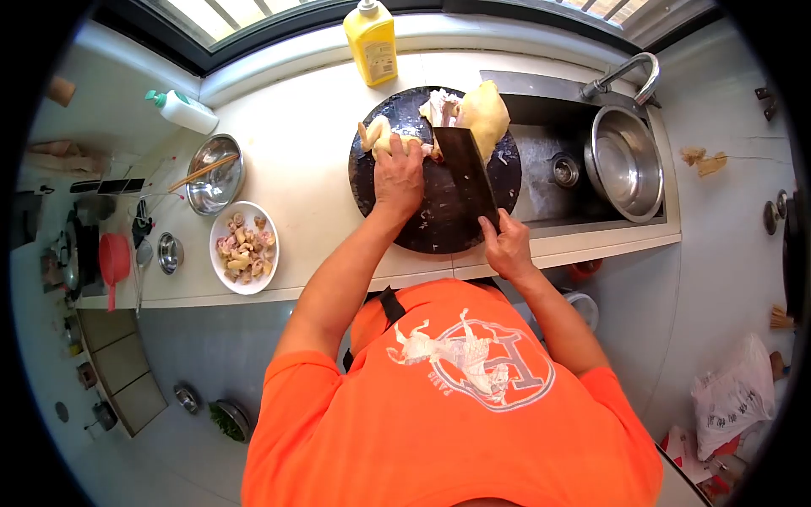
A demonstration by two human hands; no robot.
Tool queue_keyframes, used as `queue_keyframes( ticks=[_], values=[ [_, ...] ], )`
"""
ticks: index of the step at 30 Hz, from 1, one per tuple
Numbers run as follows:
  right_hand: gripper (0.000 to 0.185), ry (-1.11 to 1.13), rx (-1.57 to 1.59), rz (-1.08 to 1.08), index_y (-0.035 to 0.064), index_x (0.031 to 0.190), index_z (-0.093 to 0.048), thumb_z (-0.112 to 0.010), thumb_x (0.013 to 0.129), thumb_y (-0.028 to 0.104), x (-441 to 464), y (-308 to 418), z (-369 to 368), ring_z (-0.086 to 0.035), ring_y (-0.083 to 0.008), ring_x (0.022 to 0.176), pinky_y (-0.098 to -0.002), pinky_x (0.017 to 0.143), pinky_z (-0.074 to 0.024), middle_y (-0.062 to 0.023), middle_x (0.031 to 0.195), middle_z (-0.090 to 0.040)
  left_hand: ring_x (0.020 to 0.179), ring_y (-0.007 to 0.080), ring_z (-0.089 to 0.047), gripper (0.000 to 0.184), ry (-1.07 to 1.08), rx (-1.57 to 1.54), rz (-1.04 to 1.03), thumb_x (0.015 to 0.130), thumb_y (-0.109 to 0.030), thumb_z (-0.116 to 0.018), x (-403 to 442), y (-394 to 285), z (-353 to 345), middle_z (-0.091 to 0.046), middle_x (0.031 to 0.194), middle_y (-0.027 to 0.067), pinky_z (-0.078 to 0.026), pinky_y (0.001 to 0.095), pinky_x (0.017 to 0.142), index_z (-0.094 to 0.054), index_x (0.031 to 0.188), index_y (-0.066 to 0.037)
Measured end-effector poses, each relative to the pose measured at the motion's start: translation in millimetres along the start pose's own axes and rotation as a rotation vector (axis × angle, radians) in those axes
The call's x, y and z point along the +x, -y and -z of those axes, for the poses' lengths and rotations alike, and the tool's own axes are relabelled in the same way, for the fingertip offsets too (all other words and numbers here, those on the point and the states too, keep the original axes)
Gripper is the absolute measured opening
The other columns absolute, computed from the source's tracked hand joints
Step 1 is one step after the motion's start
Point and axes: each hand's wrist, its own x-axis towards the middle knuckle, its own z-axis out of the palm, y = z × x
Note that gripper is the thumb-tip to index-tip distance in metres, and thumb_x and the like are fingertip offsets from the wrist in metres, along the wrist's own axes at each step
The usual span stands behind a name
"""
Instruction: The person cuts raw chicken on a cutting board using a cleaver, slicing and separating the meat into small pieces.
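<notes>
A round dark cutting board [435, 228] lies on the counter. My left hand [400, 176] is closed over a pale chicken wing [378, 133] at the board's upper left. My right hand [508, 245] grips the handle of a wide dark cleaver [465, 169], whose blade points up and left, its far end beside the meat near my left fingertips. The larger yellow-skinned piece of chicken [484, 114] rests at the board's upper right, partly behind the blade. To the left, a white bowl [217, 267] holds several cut chicken pieces [247, 249].
A sink [541, 182] with a steel basin [625, 165] and a faucet [646, 78] is at the right. Behind the board stands a yellow bottle [372, 44]. A steel bowl with chopsticks [215, 173], a small metal bowl [170, 253] and a white pump bottle [186, 111] are left.
</notes>
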Motion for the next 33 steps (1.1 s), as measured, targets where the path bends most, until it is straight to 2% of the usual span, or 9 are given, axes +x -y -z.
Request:
queue_keyframes(
  ticks=[6,7,10,15,18,22,23,26,33],
  values=[
    [0.019,0.055,0.118,0.046,-0.0001,0.085,-0.056,-0.068,0.095,0.011,8,-17,13,-0.061,-0.0496,0.071,-0.0524,0.059,-0.0453,-0.0250,0.073,-0.060,0.099,0.0409,-0.060,0.020,-0.221,-0.222,0.037,0.089,-0.003,-0.062,-1,0,23,-0.057,0.109,0.0222,-0.051,0.0486,0.089,-0.062,0.109,0.002],
    [0.019,0.062,0.153,0.049,-0.0002,0.085,-0.056,-0.067,0.095,0.011,9,-22,14,-0.061,-0.0498,0.071,-0.0522,0.059,-0.0451,-0.0253,0.074,-0.060,0.102,0.0433,-0.059,0.026,-0.233,-0.345,0.219,0.086,0.003,-0.061,-5,2,17,-0.060,0.106,0.0228,-0.050,0.0494,0.090,-0.059,0.111,0.005],
    [0.020,0.105,0.238,0.022,-0.0011,0.085,-0.056,-0.067,0.096,0.011,16,-30,17,-0.061,-0.0501,0.070,-0.0516,0.057,-0.0444,-0.0264,0.074,-0.060,0.098,0.0426,-0.060,0.023,-0.319,-0.351,0.292,0.087,0.002,-0.060,-16,-3,28,-0.061,0.102,0.0227,-0.050,0.0496,0.088,-0.060,0.110,0.004],
    [0.025,0.272,0.258,-0.021,-0.0028,0.082,-0.053,-0.068,0.095,0.012,40,-37,35,-0.061,-0.0515,0.068,-0.0502,0.058,-0.0456,-0.0294,0.070,-0.059,0.065,0.0263,-0.067,0.019,-0.369,-0.358,0.611,0.089,-0.009,-0.066,-46,-5,42,-0.069,0.078,0.0140,-0.053,0.0390,0.062,-0.062,0.100,0.005],
    [0.025,0.468,0.138,0.010,-0.0027,0.083,-0.054,-0.069,0.094,0.014,54,-33,57,-0.062,-0.0514,0.067,-0.0513,0.060,-0.0471,-0.0299,0.069,-0.060,0.074,0.0329,-0.070,0.020,-0.297,-0.503,0.948,0.087,-0.010,-0.064,-75,4,32,-0.070,0.084,0.0208,-0.056,0.0430,0.070,-0.063,0.098,0.006],
    [0.023,0.707,-0.087,0.208,-0.0026,0.087,-0.058,-0.067,0.094,0.018,69,-22,67,-0.065,-0.0509,0.076,-0.0575,0.071,-0.0513,-0.0295,0.077,-0.066,0.069,0.0234,-0.071,0.022,-0.298,-0.763,1.120,0.088,-0.010,-0.064,-87,-13,38,-0.070,0.080,0.0155,-0.056,0.0380,0.063,-0.062,0.101,0.008],
    [0.023,0.777,-0.122,0.174,-0.0026,0.089,-0.059,-0.066,0.094,0.019,72,-16,68,-0.066,-0.0509,0.081,-0.0587,0.075,-0.0517,-0.0300,0.081,-0.067,0.072,0.0264,-0.072,0.021,-0.333,-0.775,1.099,0.088,-0.008,-0.064,-88,-16,35,-0.071,0.081,0.0160,-0.057,0.0382,0.066,-0.062,0.102,0.007],
    [0.021,0.764,-0.156,0.120,-0.0023,0.091,-0.060,-0.066,0.094,0.018,77,-13,57,-0.067,-0.0503,0.082,-0.0588,0.076,-0.0514,-0.0305,0.081,-0.067,0.057,0.0162,-0.064,0.018,-0.463,-0.549,0.848,0.091,-0.007,-0.065,-93,-18,16,-0.069,0.076,0.0105,-0.053,0.0319,0.056,-0.062,0.106,0.004],
    [0.022,0.601,-0.122,0.237,-0.0022,0.088,-0.056,-0.065,0.095,0.016,79,30,66,-0.067,-0.0493,0.076,-0.0577,0.071,-0.0517,-0.0288,0.078,-0.066,0.078,0.0308,-0.064,0.026,-0.398,-0.340,0.622,0.086,-0.005,-0.069,-93,-52,25,-0.061,0.097,0.0189,-0.055,0.0409,0.072,-0.062,0.111,0.002]
  ],
)
